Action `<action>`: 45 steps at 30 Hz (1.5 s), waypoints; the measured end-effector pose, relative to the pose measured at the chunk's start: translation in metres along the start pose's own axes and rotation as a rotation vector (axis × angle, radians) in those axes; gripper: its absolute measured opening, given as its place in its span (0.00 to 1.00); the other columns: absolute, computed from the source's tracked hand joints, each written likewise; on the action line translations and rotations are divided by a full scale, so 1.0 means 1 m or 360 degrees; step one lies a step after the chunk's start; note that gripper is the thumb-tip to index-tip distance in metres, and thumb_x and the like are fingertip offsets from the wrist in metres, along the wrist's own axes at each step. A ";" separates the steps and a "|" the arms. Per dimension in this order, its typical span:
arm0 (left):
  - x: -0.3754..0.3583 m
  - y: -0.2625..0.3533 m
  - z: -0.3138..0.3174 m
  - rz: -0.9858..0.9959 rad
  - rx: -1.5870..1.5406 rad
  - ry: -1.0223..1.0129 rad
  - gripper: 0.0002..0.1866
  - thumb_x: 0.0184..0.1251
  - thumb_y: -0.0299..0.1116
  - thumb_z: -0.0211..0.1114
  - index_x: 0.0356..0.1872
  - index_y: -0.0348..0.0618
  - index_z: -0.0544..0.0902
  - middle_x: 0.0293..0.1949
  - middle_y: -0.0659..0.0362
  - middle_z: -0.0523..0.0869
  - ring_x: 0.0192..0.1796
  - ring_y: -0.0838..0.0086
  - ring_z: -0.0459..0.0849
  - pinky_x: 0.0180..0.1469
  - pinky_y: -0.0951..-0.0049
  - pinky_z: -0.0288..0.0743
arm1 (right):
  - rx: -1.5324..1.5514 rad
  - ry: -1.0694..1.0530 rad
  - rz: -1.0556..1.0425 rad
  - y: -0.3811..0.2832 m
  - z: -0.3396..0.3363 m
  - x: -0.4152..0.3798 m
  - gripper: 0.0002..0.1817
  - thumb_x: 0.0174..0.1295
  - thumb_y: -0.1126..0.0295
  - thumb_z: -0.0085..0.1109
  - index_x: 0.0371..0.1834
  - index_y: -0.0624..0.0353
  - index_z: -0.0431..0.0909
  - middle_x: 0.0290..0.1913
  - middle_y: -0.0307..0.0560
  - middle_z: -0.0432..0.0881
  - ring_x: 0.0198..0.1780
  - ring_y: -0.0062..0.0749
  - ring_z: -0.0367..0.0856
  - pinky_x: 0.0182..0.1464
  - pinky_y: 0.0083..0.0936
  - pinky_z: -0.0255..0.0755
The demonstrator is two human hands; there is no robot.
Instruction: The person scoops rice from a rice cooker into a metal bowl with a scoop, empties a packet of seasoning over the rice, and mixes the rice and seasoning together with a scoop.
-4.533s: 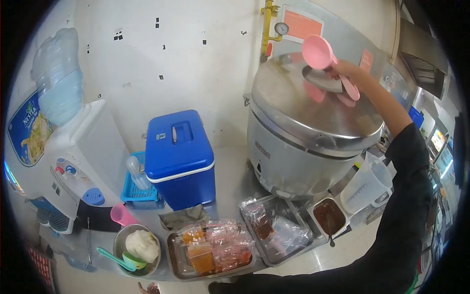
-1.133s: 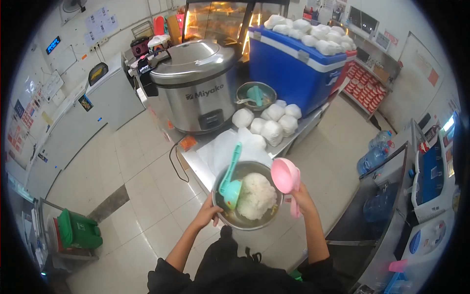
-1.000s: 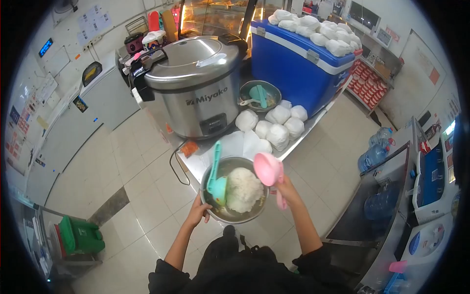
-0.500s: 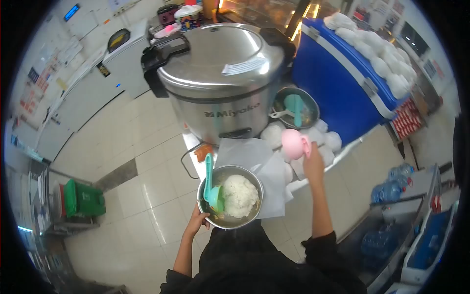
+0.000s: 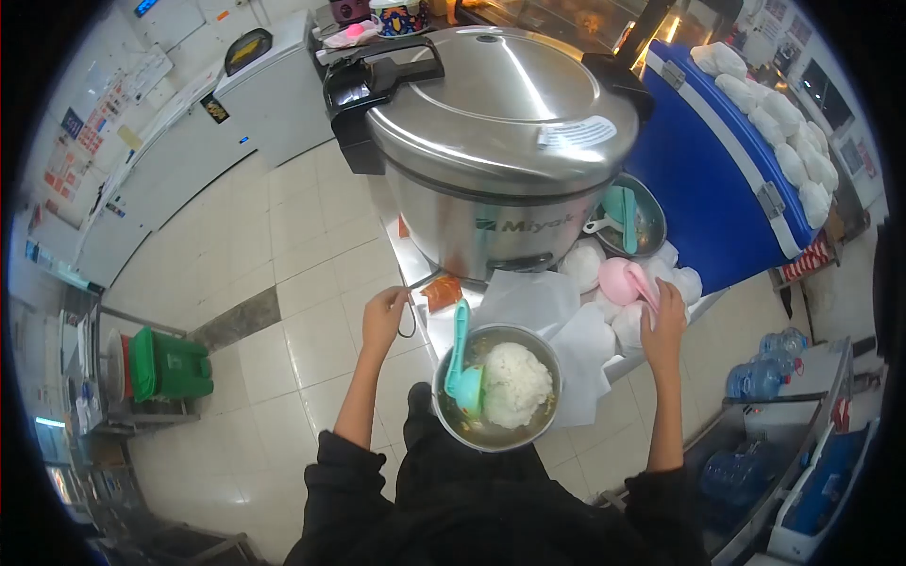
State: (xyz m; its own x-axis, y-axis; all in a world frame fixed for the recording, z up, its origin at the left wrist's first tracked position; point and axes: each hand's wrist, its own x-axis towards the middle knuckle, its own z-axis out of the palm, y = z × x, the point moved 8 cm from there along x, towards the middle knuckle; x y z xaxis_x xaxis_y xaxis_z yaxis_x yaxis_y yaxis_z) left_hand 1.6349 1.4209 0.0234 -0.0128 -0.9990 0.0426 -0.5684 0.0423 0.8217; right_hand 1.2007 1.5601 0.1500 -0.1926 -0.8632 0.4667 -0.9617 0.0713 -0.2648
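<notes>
My right hand (image 5: 666,316) holds the handle of a pink scoop (image 5: 619,281), which lies against the white wrapped bundles (image 5: 604,307). My left hand (image 5: 383,321) is off the bowl, beside the dark cord and left of an orange-brown packet (image 5: 441,293). Its fingers point forward, apart from the packet, and seem to hold nothing. In front of my body, a metal bowl (image 5: 451,420) sits at the table edge. Inside are a mound of white rice (image 5: 516,385) and a teal scoop (image 5: 461,358). White paper sheets (image 5: 528,300) lie behind and beside the bowl.
A large steel rice cooker (image 5: 491,189) stands behind the bowl. To its right are a second metal bowl (image 5: 651,200) with a teal utensil and a blue cool box (image 5: 703,189) topped with white bundles. Water bottles (image 5: 760,375) stand at right, a green bin (image 5: 170,363) at left.
My left hand has let go of the bowl's rim and moved up beside the packet. My right hand has brought the pink scoop down onto the bundles. The view has shifted.
</notes>
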 end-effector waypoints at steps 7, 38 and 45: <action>0.053 0.021 0.037 0.0808 0.0441 -0.0218 0.09 0.48 0.38 0.64 0.27 0.47 0.85 0.25 0.60 0.80 0.31 0.64 0.76 0.33 0.66 0.68 | 0.0030 0.0266 0.0256 -0.153 -0.043 -0.082 0.14 0.50 0.82 0.48 0.41 0.66 0.73 0.40 0.55 0.75 0.44 0.48 0.73 0.47 0.36 0.65; 0.071 0.012 0.072 0.0924 0.0542 -0.0426 0.05 0.50 0.31 0.60 0.23 0.42 0.81 0.26 0.57 0.80 0.32 0.62 0.77 0.33 0.61 0.71 | 0.1348 -0.0357 0.0742 -0.346 0.101 -0.098 0.13 0.51 0.83 0.48 0.38 0.60 0.77 0.27 0.44 0.78 0.28 0.29 0.78 0.33 0.22 0.71; 0.039 0.004 0.005 0.0656 -0.0493 -0.0225 0.01 0.56 0.20 0.53 0.28 0.35 0.73 0.28 0.57 0.75 0.30 0.72 0.72 0.35 0.77 0.66 | 0.1354 -0.0356 0.0815 -0.335 0.098 -0.117 0.12 0.51 0.82 0.48 0.37 0.60 0.77 0.27 0.44 0.77 0.27 0.29 0.77 0.32 0.21 0.70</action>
State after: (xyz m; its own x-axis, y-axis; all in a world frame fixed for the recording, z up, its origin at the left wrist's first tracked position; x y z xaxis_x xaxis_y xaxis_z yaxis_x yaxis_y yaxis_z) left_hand 1.6283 1.3817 0.0253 -0.3068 -0.8899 0.3377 -0.2238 0.4123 0.8831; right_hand 1.5647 1.5882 0.1020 -0.4171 -0.9087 -0.0166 -0.2995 0.1547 -0.9415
